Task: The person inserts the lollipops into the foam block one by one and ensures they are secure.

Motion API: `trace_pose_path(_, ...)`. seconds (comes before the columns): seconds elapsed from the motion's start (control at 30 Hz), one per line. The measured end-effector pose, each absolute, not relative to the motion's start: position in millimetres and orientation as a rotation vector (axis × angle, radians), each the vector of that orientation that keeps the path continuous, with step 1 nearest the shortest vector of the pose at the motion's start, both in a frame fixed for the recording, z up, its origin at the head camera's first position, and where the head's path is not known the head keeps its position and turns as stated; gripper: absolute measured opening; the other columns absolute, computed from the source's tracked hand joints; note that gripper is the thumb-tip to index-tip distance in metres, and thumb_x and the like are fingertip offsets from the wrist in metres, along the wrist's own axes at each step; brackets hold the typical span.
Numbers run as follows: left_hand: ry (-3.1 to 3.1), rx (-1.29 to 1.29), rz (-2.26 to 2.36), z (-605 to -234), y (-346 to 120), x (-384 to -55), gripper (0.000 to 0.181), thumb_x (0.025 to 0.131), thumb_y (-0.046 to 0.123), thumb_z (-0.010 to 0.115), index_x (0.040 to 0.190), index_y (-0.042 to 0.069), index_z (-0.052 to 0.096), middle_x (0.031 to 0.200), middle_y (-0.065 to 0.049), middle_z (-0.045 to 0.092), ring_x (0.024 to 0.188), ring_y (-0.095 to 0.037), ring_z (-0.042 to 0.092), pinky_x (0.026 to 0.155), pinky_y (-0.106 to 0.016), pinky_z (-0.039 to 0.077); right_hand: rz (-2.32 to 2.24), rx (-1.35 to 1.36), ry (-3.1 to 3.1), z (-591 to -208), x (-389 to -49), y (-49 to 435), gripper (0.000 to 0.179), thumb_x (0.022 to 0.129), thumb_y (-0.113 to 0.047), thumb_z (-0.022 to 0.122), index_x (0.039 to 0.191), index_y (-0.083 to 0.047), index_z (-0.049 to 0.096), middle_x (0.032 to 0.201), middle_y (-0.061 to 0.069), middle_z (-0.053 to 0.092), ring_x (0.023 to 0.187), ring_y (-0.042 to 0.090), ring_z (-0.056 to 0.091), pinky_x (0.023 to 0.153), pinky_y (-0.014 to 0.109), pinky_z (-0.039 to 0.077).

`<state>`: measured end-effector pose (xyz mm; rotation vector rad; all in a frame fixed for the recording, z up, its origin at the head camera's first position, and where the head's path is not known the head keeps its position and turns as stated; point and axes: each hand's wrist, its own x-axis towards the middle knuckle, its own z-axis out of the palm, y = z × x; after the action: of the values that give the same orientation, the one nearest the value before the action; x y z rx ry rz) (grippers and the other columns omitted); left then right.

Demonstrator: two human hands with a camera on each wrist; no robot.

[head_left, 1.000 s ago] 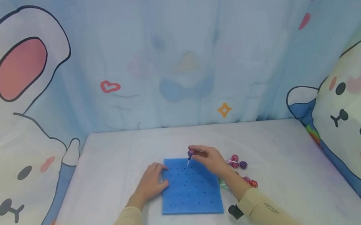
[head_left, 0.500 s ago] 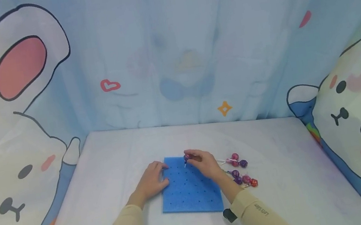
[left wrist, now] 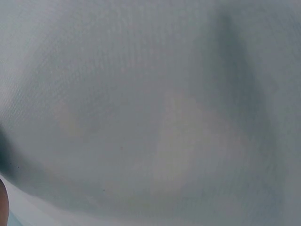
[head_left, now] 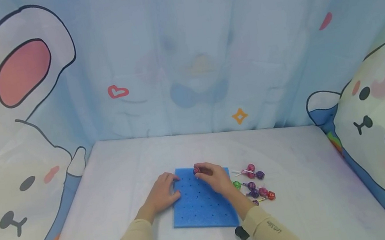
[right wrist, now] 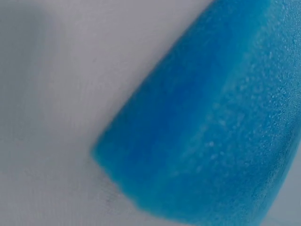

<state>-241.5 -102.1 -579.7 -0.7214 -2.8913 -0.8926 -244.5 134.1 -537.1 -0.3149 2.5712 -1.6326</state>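
A blue foam board (head_left: 200, 208) with rows of small holes lies flat on the table. Over its far part, my right hand (head_left: 216, 178) pinches a dark red-and-purple lollipop (head_left: 196, 170) by fingertips and thumb, stick pointing down; whether the stick is in a hole cannot be told. My left hand (head_left: 161, 193) rests against the board's left edge, fingers relaxed. In the right wrist view a corner of the foam board (right wrist: 202, 141) fills much of the picture, without the hand. The left wrist view shows blurred pale cloth and a sliver of skin at lower left.
Right of the board lie several wrapped lollipops: a pink and purple cluster (head_left: 250, 172), a green one (head_left: 237, 184), and more in purple, pink and red (head_left: 263, 192). White cloth covers the table (head_left: 297, 170). A printed blue curtain (head_left: 183, 55) hangs behind.
My right hand has moved left and slightly nearer with the lollipop, lowering it toward the board. More of the lollipops on the right have come into sight. My left hand stays put.
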Motion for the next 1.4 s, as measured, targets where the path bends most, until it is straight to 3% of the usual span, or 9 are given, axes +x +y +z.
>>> trace_pose_path(0.73,-2.879,-0.735,-0.899,-581,-102,-240,0.042,0.083,0.027,0.065,0.121,0.012,0.056,0.118,-0.003,0.055,0.113,-0.022,0.052,0.101,-0.041,0.044,-1.680,-0.251,2.539,-525,-241,157,0.042,0.092,-0.028,0.069,0.132,-0.015,0.061,0.131,0.004,0.062,0.124,0.024,0.057,0.100,0.042,0.048)
trace_pose_path(0.93,-2.880,-0.729,-0.895,-580,-102,-240,0.042,0.083,0.027,0.065,0.122,0.013,0.056,0.118,-0.003,0.055,0.113,-0.021,0.051,0.101,-0.040,0.044,-1.583,-0.220,2.678,-507,-246,193,0.043,0.096,-0.029,0.064,0.134,-0.011,0.058,0.133,0.009,0.060,0.123,0.026,0.056,0.099,0.041,0.048)
trace_pose_path(1.13,-2.888,-0.729,-0.872,-580,-102,-240,0.042,0.084,0.028,0.064,0.122,0.013,0.056,0.119,-0.002,0.055,0.114,-0.020,0.051,0.101,-0.040,0.044,-1.482,-0.068,2.813,-492,-256,247,0.047,0.098,-0.035,0.058,0.137,-0.009,0.053,0.137,0.013,0.056,0.129,0.032,0.049,0.104,0.048,0.043)
trace_pose_path(1.4,-2.882,-0.740,-0.871,-579,-103,-240,0.042,0.084,0.028,0.064,0.123,0.013,0.056,0.119,-0.003,0.055,0.115,-0.021,0.051,0.102,-0.041,0.043,-1.344,0.150,2.872,-506,-255,303,0.050,0.101,-0.034,0.054,0.141,-0.005,0.048,0.140,0.019,0.051,0.132,0.039,0.044,0.107,0.053,0.038)
